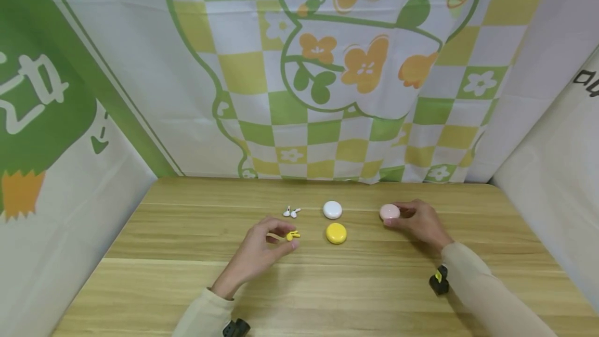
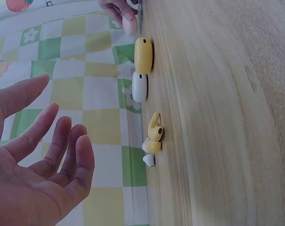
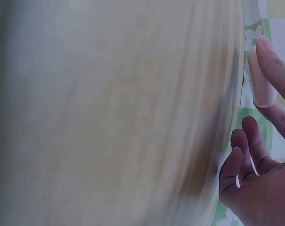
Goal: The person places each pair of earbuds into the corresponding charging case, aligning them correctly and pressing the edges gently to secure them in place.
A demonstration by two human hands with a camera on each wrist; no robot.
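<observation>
My right hand pinches a small round pink earbud case between thumb and fingers, at the right of the table. The right wrist view shows this case edge-on, with the thumb over one face. My left hand hovers by a pair of yellow earbuds, thumb and fingers spread around them. In the left wrist view the yellow earbuds lie on the wood, apart from the relaxed fingers. Just behind them lie two white earbuds.
A round white earbud case and a glossy yellow earbud case sit between my hands, the white one farther back. Beyond the wooden table hangs a checked, flower-printed cloth. Printed cloths also stand at both sides.
</observation>
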